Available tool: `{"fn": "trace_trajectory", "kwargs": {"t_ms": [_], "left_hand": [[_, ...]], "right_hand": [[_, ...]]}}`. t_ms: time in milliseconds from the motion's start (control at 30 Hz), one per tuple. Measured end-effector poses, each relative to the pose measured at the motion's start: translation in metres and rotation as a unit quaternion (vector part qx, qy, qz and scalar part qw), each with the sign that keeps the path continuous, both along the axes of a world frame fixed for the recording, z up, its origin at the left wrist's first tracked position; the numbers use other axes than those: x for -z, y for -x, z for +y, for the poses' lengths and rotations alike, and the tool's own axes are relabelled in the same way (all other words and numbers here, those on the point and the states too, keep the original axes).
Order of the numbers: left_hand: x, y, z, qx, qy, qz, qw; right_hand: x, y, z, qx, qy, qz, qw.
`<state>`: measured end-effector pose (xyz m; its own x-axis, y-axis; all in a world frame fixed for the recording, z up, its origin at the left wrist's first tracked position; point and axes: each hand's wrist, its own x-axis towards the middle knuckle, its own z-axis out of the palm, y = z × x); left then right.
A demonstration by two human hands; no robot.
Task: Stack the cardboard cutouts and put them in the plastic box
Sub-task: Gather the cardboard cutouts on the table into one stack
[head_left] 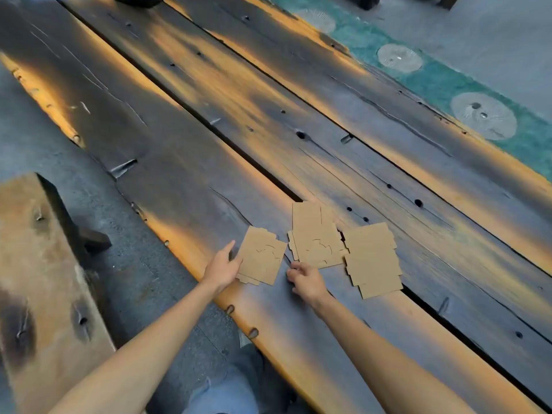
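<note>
My left hand (223,268) pinches the left cardboard cutout (263,256); my loosely curled, empty right hand (306,281) sits at the middle cutout pile's (316,240) near edge.

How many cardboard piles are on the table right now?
3: left pile at the left hand, middle pile above the right hand, right pile. Sheets per pile unclear.

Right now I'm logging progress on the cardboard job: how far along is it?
Early. Nothing looks finished: the cutouts lie in three groups on the plank table, not one stack. In hand: the left hand touches the left pile, while the right hand sits at the near edge of the middle pile. Left: add the right pile, merge all, then box them; no plastic box is in view.
</note>
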<state>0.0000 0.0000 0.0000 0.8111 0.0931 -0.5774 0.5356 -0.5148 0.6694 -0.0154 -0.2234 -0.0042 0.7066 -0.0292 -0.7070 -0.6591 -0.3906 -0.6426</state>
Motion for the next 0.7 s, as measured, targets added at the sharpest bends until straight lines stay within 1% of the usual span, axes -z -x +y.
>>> {"fn": "trace_trajectory", "kwargs": {"t_ms": [33, 133, 267, 333, 533, 700], "left_hand": [[0.003, -0.003, 0.002, -0.018, 0.016, 0.0, 1.0], [0.005, -0.009, 0.009, -0.031, 0.037, 0.021, 0.999], [0.013, -0.017, 0.015, -0.028, 0.035, 0.025, 0.999], [0.017, -0.021, 0.017, -0.045, 0.052, 0.035, 0.997], [0.023, -0.027, 0.021, -0.144, 0.154, 0.086, 0.974], [0.022, -0.027, 0.027, -0.159, 0.203, 0.105, 0.96]], "right_hand": [[0.004, -0.002, 0.002, 0.027, -0.012, 0.005, 1.0], [0.007, -0.009, 0.007, 0.084, -0.036, 0.034, 0.995], [0.012, -0.018, 0.013, 0.17, -0.07, 0.045, 0.982], [0.015, -0.02, 0.015, 0.206, -0.089, 0.052, 0.973], [0.019, -0.023, 0.018, 0.276, -0.124, 0.062, 0.951], [0.016, -0.02, 0.019, 0.309, -0.139, 0.072, 0.938]]}}
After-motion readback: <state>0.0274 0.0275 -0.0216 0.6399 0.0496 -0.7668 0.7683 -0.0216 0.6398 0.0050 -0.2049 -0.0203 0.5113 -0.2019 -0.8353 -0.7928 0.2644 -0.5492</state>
